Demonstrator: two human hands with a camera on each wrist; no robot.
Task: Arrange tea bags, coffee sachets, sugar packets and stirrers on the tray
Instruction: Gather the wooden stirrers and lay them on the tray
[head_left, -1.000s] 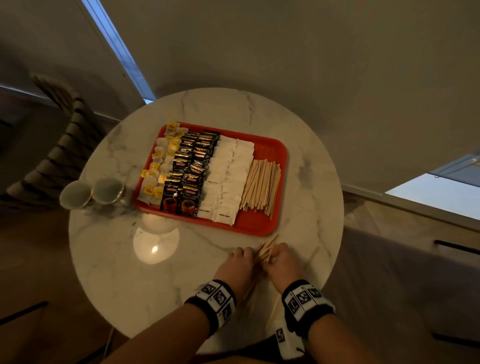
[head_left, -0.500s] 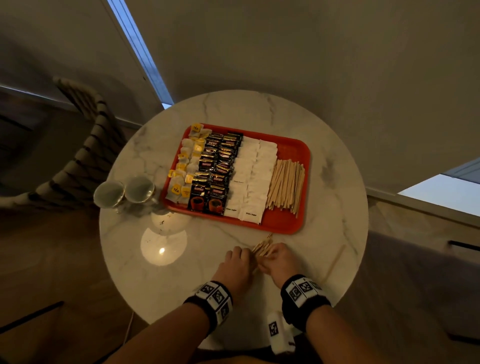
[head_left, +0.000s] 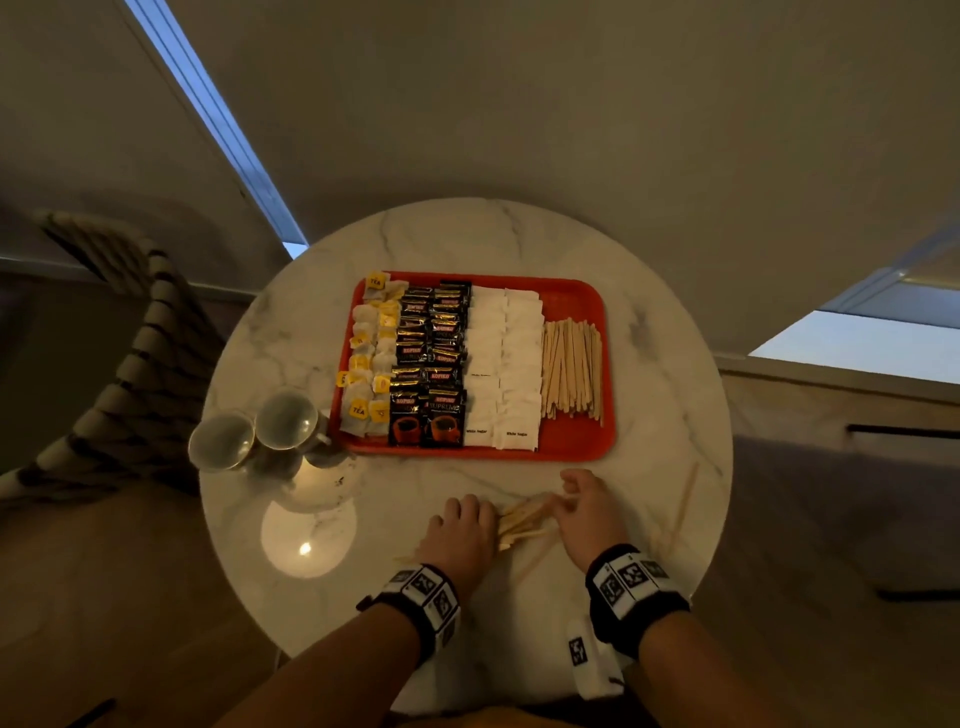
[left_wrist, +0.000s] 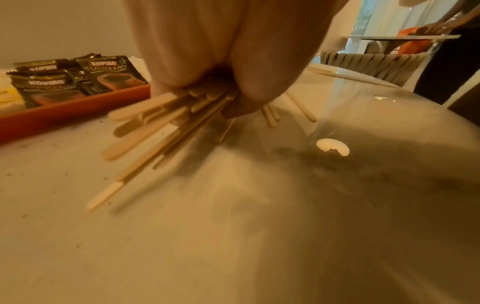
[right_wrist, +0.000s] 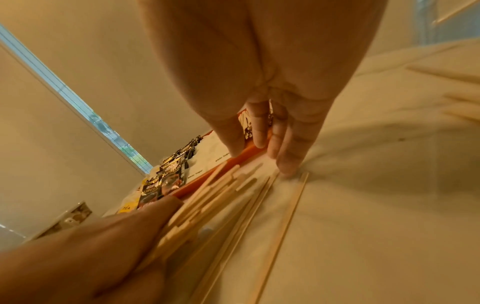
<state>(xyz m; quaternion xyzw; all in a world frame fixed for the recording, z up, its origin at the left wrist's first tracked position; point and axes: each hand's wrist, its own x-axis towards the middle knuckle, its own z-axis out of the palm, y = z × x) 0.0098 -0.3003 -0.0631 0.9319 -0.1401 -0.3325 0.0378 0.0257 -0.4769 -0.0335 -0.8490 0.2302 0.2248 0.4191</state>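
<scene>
The left hand (head_left: 460, 535) is gripping a bundle of wooden stirrers (head_left: 522, 521) on the round table (head_left: 670, 467), fingers curled round them. The right hand (head_left: 589, 512) is resting at the bundle's other end, fingers (right_wrist: 285, 156) straight and pressing down — the red tray (head_left: 576, 444) is lying just beyond both hands.

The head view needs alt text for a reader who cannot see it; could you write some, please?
Two hands gather loose wooden stirrers on a round marble table: the left hand grips the bunch, the right hand touches its ends. Beyond, a red tray holds rows of tea bags, coffee sachets, sugar packets and more stirrers.
</scene>
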